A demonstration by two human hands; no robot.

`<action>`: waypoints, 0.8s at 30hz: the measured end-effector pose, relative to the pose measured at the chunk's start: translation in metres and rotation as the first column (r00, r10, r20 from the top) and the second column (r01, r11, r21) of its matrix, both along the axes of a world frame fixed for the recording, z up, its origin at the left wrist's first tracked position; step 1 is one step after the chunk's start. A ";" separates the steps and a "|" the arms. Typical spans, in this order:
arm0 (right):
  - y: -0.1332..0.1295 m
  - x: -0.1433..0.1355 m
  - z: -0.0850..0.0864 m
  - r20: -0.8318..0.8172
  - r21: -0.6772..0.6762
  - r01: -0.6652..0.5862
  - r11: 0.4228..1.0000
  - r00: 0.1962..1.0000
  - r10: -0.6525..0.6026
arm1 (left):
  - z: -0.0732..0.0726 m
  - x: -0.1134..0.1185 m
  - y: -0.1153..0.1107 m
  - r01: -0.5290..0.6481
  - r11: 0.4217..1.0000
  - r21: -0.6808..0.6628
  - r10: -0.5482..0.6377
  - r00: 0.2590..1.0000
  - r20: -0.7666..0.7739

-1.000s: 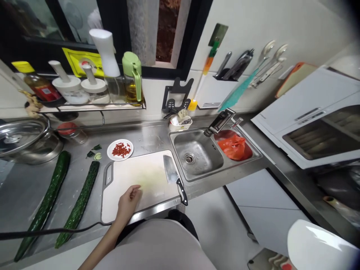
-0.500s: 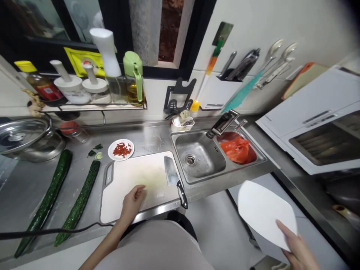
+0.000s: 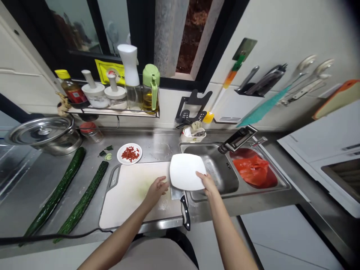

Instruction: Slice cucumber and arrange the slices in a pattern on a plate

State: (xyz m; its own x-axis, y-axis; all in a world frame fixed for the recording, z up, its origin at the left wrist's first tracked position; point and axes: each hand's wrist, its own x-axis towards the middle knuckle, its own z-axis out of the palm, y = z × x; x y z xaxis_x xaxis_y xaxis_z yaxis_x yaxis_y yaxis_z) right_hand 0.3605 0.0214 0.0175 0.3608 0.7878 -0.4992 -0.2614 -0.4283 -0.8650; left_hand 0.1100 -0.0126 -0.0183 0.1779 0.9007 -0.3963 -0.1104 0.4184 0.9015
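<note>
My right hand (image 3: 207, 183) grips the right edge of an empty white plate (image 3: 186, 170), thumb on top. The plate is held over the right end of the cutting board and the left part of the sink. It hides most of the cleaver's blade; the black handle (image 3: 185, 213) sticks out below. Just left of the plate, my left hand (image 3: 158, 190) hovers above the white cutting board (image 3: 126, 202), holding nothing, its fingers loosely bent and apart. A faint green stain marks the board. Two cucumbers (image 3: 59, 193) (image 3: 84, 198) lie to the board's left.
Behind the board stands a small plate (image 3: 120, 154) of chopped red pieces, with cucumber scraps (image 3: 108, 156) beside it. A lidded steel pot (image 3: 53, 140) is at the far left. The sink (image 3: 225, 180) has a faucet (image 3: 234, 139) and a red plastic bag (image 3: 251, 170). A dark cable (image 3: 70, 235) crosses the front left.
My right hand has brought the white plate from the far right to the board's right end. My left hand has moved right towards it, its fingers opening. The view has shifted.
</note>
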 end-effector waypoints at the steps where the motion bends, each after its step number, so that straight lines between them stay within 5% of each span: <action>1: 0.011 -0.012 -0.006 -0.011 0.012 -0.031 0.999 0.999 0.031 | 0.000 0.001 0.007 -0.034 0.999 -0.013 0.034 0.999 0.023; 5: 0.053 -0.049 -0.028 0.047 0.067 -0.073 0.995 0.996 0.070 | -0.007 -0.005 0.035 -0.212 0.976 0.049 0.209 0.976 0.057; 8: 0.080 -0.063 -0.039 0.299 0.119 -0.120 0.986 0.951 0.079 | -0.016 -0.016 0.055 -0.293 0.951 0.100 0.293 0.956 0.020; 12: 0.109 -0.066 -0.048 0.623 0.053 -0.351 0.935 0.743 0.244 | -0.030 -0.032 0.081 -0.363 0.919 0.153 0.376 0.925 -0.058; 16: 0.131 -0.066 -0.049 0.747 -0.116 -0.552 0.826 0.499 0.438 | -0.042 -0.044 0.101 -0.363 0.910 0.201 0.399 0.898 -0.185; 20: 0.149 -0.072 -0.047 0.780 -0.299 -0.592 0.749 0.300 0.549 | -0.052 -0.049 0.116 -0.340 0.913 0.226 0.400 0.857 -0.326; 24: 0.161 -0.079 -0.048 0.790 -0.352 -0.580 0.734 0.236 0.566 | -0.059 -0.050 0.126 -0.310 0.922 0.233 0.384 0.814 -0.435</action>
State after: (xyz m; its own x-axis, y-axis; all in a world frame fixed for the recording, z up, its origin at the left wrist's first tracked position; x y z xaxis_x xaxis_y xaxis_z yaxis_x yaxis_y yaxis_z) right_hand 0.2819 0.1827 -0.0307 0.0173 0.9699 -0.2429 0.8609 -0.1380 -0.4897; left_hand 0.0597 0.1129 -0.0776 -0.3291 0.9202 -0.2121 0.2225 0.2939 0.9296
